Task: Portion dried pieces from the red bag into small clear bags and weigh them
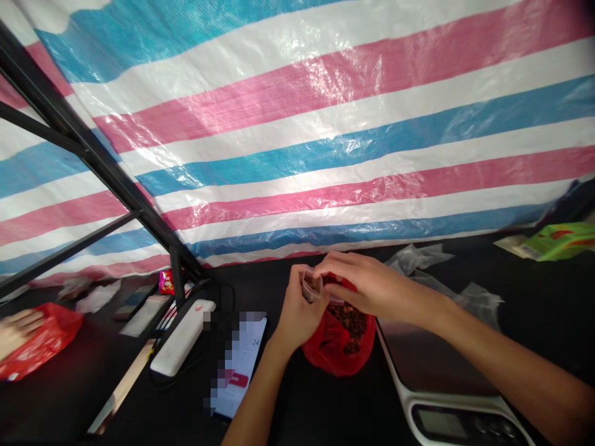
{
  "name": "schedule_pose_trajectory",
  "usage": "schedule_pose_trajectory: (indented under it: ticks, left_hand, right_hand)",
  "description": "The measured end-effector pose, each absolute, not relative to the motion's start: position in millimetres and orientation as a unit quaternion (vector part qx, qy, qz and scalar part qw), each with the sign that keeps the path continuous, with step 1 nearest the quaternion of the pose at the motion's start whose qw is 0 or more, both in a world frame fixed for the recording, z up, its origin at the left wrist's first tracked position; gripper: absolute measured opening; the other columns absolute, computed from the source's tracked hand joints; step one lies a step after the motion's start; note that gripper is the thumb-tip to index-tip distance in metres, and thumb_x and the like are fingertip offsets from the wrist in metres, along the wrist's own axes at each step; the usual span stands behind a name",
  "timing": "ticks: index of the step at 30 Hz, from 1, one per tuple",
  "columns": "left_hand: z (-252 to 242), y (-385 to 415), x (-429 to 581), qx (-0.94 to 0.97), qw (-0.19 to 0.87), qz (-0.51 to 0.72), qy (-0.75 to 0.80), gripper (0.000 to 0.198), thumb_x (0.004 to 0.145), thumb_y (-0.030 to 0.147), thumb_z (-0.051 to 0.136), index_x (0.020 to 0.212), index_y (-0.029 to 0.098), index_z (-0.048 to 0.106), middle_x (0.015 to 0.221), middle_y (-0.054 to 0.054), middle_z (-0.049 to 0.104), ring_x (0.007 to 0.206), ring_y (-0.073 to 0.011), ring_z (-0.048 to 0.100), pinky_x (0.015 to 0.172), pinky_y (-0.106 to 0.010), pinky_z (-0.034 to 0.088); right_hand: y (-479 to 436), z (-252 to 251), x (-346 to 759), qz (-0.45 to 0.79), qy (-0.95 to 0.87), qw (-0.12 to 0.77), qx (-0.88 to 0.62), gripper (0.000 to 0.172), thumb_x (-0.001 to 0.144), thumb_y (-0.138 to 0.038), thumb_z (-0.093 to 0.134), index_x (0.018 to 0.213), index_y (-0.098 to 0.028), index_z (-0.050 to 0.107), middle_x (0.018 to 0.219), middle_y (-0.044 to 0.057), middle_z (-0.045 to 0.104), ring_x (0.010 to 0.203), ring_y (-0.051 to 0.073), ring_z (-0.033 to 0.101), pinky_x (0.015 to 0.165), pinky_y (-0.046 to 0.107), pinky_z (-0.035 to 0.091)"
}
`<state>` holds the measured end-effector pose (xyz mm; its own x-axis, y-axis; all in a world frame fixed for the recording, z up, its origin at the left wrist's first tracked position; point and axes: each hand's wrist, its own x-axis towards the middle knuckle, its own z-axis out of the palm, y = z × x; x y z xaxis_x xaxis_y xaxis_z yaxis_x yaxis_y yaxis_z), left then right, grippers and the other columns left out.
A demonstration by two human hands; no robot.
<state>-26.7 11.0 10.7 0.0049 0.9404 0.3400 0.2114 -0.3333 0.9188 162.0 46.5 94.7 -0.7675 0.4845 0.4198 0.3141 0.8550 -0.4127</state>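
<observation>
My left hand (302,310) is closed around a small clear plastic bag (312,284), its mouth facing up and some brown bits inside. The fingertips of my right hand (351,279) close on the rim of that same bag; what lies under the palm is partly hidden. Just below both hands, a red plastic bag (337,356) sits open on the black table, holding loose dark brown and reddish pieces (351,319).
A kitchen scale (437,365) stands at right, with crumpled clear bags (478,300) behind it. Left are a phone (242,365), a white power strip (183,337) and a black metal frame (106,179). Beyond it, another person's hand (21,328) touches a red bag (56,337).
</observation>
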Motion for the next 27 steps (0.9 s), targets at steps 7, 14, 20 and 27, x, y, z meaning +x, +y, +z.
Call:
schedule_pose_trajectory:
  ticks: [7, 14, 20, 27]
  left_hand:
    - [19, -2, -17, 0.678, 0.403, 0.475, 0.389, 0.079, 0.080, 0.023, 0.084, 0.144, 0.028, 0.036, 0.137, -0.010, 0.059, 0.124, -0.0236, 0.062, 0.105, -0.040, 0.053]
    - [16, 4, -34, 0.775, 0.251, 0.365, 0.450, 0.076, 0.089, 0.036, 0.077, 0.154, 0.025, 0.039, 0.123, -0.009, 0.067, 0.114, -0.0260, 0.064, 0.104, -0.043, 0.050]
    - [4, 17, -44, 0.745, 0.108, 0.366, 0.547, 0.040, 0.109, 0.035, 0.039, 0.145, 0.023, 0.049, 0.122, -0.011, 0.069, 0.116, -0.0269, 0.064, 0.104, -0.046, 0.048]
    - [0, 22, -45, 0.731, 0.094, 0.380, 0.559, 0.034, 0.110, 0.033, 0.034, 0.133, 0.023, 0.057, 0.131, -0.010, 0.069, 0.121, -0.0259, 0.065, 0.105, -0.044, 0.048]
  right_hand:
    - [44, 109, 178, 0.184, -0.924, 0.270, -0.200, 0.017, 0.103, -0.019, 0.056, 0.096, -0.025, 0.070, 0.127, 0.006, 0.067, 0.117, 0.022, 0.063, 0.101, 0.035, 0.046]
    - [40, 106, 241, 0.266, -0.887, 0.219, -0.308, 0.016, 0.099, -0.029, 0.060, 0.083, -0.024, 0.059, 0.096, 0.006, 0.069, 0.092, 0.026, 0.064, 0.082, 0.039, 0.050]
    - [41, 60, 275, 0.348, -0.840, 0.151, -0.388, 0.013, 0.091, -0.023, 0.059, 0.078, -0.022, 0.060, 0.078, 0.002, 0.065, 0.075, 0.022, 0.060, 0.065, 0.033, 0.047]
    - [45, 46, 281, 0.296, -0.868, 0.133, -0.376, 0.025, 0.096, -0.039, 0.064, 0.117, -0.029, 0.072, 0.116, 0.005, 0.073, 0.112, 0.030, 0.065, 0.100, 0.044, 0.050]
